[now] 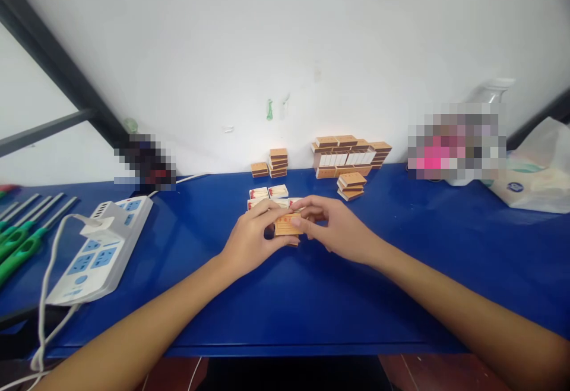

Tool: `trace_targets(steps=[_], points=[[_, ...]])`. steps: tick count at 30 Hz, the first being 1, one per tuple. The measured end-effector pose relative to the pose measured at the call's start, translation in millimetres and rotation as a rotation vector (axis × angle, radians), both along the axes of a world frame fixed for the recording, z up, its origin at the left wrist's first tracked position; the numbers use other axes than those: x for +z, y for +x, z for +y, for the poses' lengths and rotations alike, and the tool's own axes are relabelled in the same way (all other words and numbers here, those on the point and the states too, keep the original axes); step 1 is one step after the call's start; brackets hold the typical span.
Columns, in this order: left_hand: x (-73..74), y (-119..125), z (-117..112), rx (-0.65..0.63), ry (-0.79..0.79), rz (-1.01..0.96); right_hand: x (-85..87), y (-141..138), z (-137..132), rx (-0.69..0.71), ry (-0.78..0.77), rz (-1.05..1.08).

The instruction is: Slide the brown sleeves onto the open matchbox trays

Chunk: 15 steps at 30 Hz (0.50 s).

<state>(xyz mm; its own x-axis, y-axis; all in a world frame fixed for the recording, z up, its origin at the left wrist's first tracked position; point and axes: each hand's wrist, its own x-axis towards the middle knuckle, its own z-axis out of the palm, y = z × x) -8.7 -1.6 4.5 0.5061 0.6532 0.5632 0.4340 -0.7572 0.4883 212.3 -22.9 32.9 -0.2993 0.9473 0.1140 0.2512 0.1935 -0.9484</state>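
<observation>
My left hand and my right hand meet at the middle of the blue table, both pinching one small tan matchbox between their fingertips. Just behind the hands lie a few open match trays showing red-tipped matches. Further back stand a short stack of closed matchboxes, a single one, a large pile against the wall and a small stack in front of it.
A white power strip with a plugged adapter and cable lies at the left. Green-handled tools rest at the far left edge. A plastic bag sits at the back right. A white wall runs behind the table.
</observation>
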Motion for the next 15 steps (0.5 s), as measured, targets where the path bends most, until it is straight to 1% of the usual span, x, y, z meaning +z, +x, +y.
trace_targets(steps=[2, 4, 6, 8, 11, 12, 13, 15], points=[[0.3, 1, -2, 0.007, 0.002, -0.024, -3.4, -3, -2, -0.011, -0.010, 0.024], [1.7, 1, -4, 0.012, -0.012, -0.040, -6.1, 0, 1, -0.055, -0.012, 0.044], [3.5, 1, -4, 0.045, -0.016, -0.058, -8.1, 4, 5, -0.099, -0.024, 0.070], [5.0, 0, -3, 0.129, 0.004, -0.095, -9.2, 6, 8, -0.168, -0.023, 0.111], [6.8, 0, 0, 0.263, 0.021, -0.173, -8.9, 3, 7, -0.347, 0.047, 0.216], [7.3, -1, 0, 0.282, 0.012, -0.191, -8.4, 1, 6, -0.360, 0.049, 0.239], [7.8, -1, 1, 0.286, 0.003, -0.202, -7.7, 0, 4, -0.322, 0.023, 0.246], [8.7, -1, 2, 0.267, 0.000, -0.206, -6.8, -3, 1, -0.158, -0.078, 0.215]])
